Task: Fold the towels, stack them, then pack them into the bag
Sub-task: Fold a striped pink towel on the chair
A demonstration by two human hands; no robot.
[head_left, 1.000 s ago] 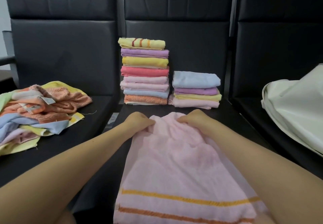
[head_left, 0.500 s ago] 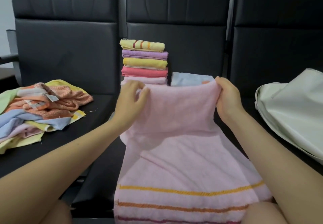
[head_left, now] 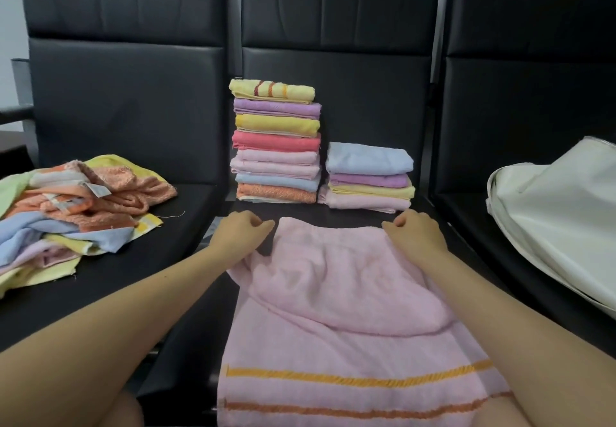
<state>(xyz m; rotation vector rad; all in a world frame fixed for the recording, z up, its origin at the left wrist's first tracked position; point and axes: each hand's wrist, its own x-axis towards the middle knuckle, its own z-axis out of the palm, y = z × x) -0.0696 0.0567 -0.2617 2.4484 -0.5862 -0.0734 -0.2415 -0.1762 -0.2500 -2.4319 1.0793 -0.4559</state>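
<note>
Your left hand [head_left: 241,233] and right hand [head_left: 415,236] are pinching the pink striped terry towel [head_left: 333,293] by its far corners; its bunched middle is risking a crooked fold.

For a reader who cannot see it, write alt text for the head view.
Two hands, left hand and right hand, pinch a pink towel on a black seat, before two folded stacks, an unfolded pile and a white bag.

Pink towel [head_left: 336,293] half-folded on seat, 2 folded stacks [head_left: 276,141] behind, white bag [head_left: 553,220] right.
</note>
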